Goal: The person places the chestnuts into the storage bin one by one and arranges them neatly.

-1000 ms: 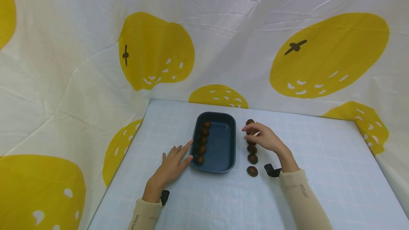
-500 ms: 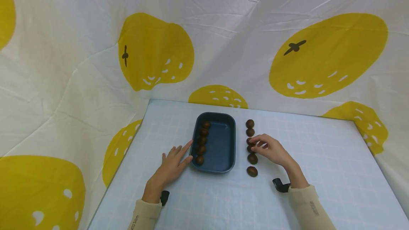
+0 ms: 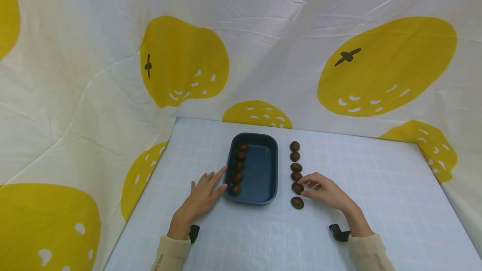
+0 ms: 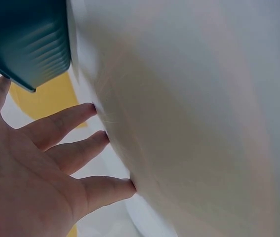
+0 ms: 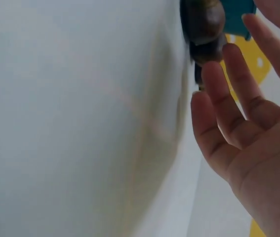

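Observation:
My left hand (image 3: 201, 195) is spread on the table at the left side of a dark blue tray (image 3: 260, 199), with its fingertips right at the tray's rim. In the left wrist view, the other fingertips rest on the tablecloth. Inside the tray, glossy brown egg-shaped pieces (image 3: 237, 177) form a column along the left wall. To the right of the tray stands a second column of similar brown pieces (image 3: 295, 146) on the cloth. My right hand (image 3: 325, 191) reaches from the right with loosely bent fingers, its thumb and forefinger at the edge of one near-end piece (image 3: 296, 187).
A pale checked cloth (image 3: 241, 237) covers the table. Behind and at the left hangs a white curtain (image 3: 271, 53) printed with large yellow fruit. The nearest brown piece (image 3: 297, 203) lies slightly apart from its column. A black wrist camera (image 3: 339, 233) sits under the right wrist.
My right hand has moved toward the body along the right column, from its far end to near its close end, uncovering the far pieces. The left hand and tray have stayed put.

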The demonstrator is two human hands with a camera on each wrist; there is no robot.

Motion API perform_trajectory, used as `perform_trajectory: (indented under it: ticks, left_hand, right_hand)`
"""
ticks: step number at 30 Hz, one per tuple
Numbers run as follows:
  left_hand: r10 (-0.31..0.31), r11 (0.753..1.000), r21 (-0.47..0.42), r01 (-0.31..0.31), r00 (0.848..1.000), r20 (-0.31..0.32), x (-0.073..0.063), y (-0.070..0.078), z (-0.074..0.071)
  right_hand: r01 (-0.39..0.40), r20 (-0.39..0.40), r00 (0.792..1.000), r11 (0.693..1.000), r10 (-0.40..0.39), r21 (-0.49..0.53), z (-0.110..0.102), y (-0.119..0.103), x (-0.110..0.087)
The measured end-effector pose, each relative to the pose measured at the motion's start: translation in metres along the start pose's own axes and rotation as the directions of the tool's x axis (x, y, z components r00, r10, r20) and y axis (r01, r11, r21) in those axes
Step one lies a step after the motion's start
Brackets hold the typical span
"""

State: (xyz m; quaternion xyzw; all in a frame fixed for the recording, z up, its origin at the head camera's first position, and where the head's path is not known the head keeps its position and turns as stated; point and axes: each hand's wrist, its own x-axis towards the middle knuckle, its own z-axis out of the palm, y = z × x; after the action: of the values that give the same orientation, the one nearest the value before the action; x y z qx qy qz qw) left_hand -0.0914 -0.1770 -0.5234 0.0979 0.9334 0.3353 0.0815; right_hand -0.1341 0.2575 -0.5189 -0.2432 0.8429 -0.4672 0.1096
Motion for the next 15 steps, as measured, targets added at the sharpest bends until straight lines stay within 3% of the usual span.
perform_trajectory:
  ticks: [5,11,15]
  left_hand:
    - [0.011,1.0,-0.003,-0.011,1.0,-0.012,0.0,0.0,0.001]
    - [0.007,1.0,0.01,-0.007,1.0,-0.009,0.001,-0.001,0.001]
    - [0.004,1.0,0.006,-0.004,1.0,-0.002,0.0,-0.001,0.0]
  right_hand:
    - [0.036,0.042,0.998,0.999,-0.037,0.019,0.002,0.003,-0.007]
    - [0.005,0.111,0.994,1.0,-0.004,-0.009,0.005,0.006,-0.013]
    - [0.056,0.143,0.988,0.997,-0.049,-0.045,0.007,0.009,-0.013]
